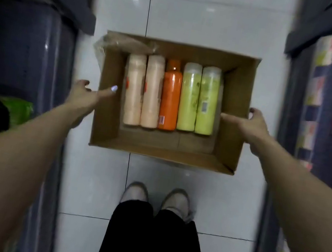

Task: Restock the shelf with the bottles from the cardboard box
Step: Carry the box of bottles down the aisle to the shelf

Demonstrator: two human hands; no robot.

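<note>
**Gripping the box by both side walls, bottles not yet touched**

Holding the cardboard box (233,124) from either side, the person stands in a narrow aisle with it out in front, above the white tiled floor (201,21). The left hand (85,95) is clamped on the box's left wall, thumb hooked inside and the fingers wrapped round the outside. The right hand (251,124) grips the right wall in the same way, thumb lying inside and the fingers curled over the outer face.

Inside the box five bottles lie flat, side by side, caps toward its far wall: two peach bottles (143,90) nearest the left wall, an orange bottle (170,97) in the middle, and two green bottles (198,99) toward the right wall. A bare strip of box floor shows along the near wall. A crumpled clear plastic sheet (122,42) hangs over the far left corner.

Dark shelving (307,24) flanks the box on both sides; packaged goods sit to its right, green items to its left, all blurred.

The step in hand looks like carrying or positioning the box, so restocking proper has not begun. The next move probably calls for setting the box down or bracing it one-handed, freeing a hand to lift a bottle out. Which shelf is meant cannot be told.
</note>
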